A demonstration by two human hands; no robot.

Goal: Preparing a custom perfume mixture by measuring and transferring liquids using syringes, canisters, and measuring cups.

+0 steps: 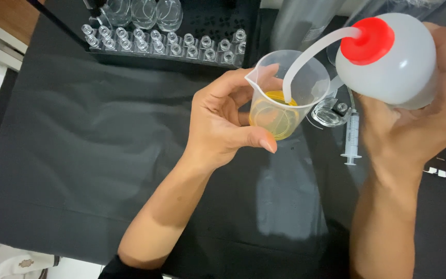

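Note:
My left hand [222, 121] grips a clear plastic beaker [305, 77] with a spout, held above the black mat. Yellow liquid [277, 116] sits in its bottom. My right hand [419, 124] holds a white squeeze wash bottle [403, 67] with a red cap [371, 40], tilted to the left. Its bent white nozzle tube [305, 59] curves down into the beaker, with the tip near the yellow liquid.
A black rack [202, 20] of several small clear vials [161, 44] stands at the back, with round flasks [143, 13] behind. A plastic syringe [352, 137] and a small glass dish [329, 113] lie between my hands. A black mat [89, 155] covers the table.

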